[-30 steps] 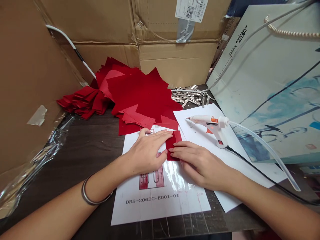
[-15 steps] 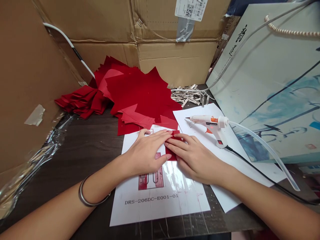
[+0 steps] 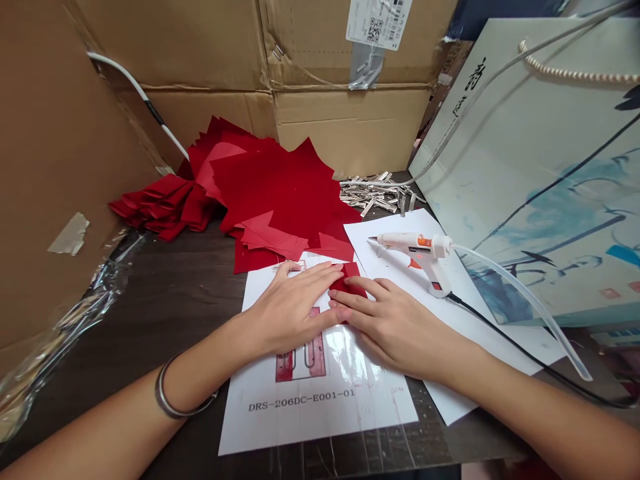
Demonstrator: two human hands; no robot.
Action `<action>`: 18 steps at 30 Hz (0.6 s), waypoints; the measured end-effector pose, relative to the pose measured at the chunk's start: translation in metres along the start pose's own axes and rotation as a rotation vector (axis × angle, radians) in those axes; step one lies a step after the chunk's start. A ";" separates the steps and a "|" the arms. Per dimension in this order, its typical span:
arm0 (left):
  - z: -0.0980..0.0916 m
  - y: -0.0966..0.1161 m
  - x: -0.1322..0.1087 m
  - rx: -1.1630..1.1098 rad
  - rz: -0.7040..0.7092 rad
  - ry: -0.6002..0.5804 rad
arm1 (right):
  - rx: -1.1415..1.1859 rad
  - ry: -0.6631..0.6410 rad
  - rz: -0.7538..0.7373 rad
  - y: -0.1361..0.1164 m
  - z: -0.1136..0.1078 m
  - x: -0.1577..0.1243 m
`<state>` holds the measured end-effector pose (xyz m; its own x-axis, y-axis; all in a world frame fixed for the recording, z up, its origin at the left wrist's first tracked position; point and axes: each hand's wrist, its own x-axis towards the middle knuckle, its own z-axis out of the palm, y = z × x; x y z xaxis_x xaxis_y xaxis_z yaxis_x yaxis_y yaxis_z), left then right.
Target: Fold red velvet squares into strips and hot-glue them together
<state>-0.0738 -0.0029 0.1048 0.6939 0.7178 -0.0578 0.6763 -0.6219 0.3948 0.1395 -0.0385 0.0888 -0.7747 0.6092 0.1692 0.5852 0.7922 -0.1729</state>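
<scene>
A small red fabric piece (image 3: 354, 272) lies on the white printed sheet (image 3: 280, 427), which shows a red printed pattern and the text DRS-206DC-E001-01. My left hand (image 3: 297, 307) rests flat with its fingertips on the fabric's left side. From the right, my right hand (image 3: 383, 320) presses its outstretched fingers on the same fabric, close to the left fingertips. The fingers cover part of the fabric. Beyond my hands spreads a pile of red fabric squares (image 3: 290, 180). A white glue gun (image 3: 415, 247) lies on a blank paper (image 3: 455, 393) to the right of my right hand.
Silver metal clips (image 3: 375, 193) are heaped at the back. Folded red fabric pieces (image 3: 155, 200) sit at the left. Cardboard walls (image 3: 345, 127) stand behind and left, a painted board (image 3: 525, 200) leans at right. The glue gun's black cord (image 3: 500, 340) runs rightward.
My right hand's fingers have shifted on the fabric, slightly right and down, uncovering more of its upper right. My left hand stays nearly in place, its thumb now touching the right fingertips.
</scene>
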 end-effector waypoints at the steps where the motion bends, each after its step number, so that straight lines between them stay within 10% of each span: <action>1: 0.000 0.000 0.000 0.001 -0.003 -0.003 | -0.003 -0.004 0.003 -0.003 0.000 -0.001; 18: 0.011 0.001 0.001 0.146 0.025 0.067 | 0.103 -0.055 -0.082 -0.013 -0.007 -0.012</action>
<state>-0.0700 -0.0060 0.0950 0.6963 0.7176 0.0133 0.6910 -0.6752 0.2580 0.1424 -0.0560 0.0960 -0.8323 0.5378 0.1340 0.4942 0.8296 -0.2598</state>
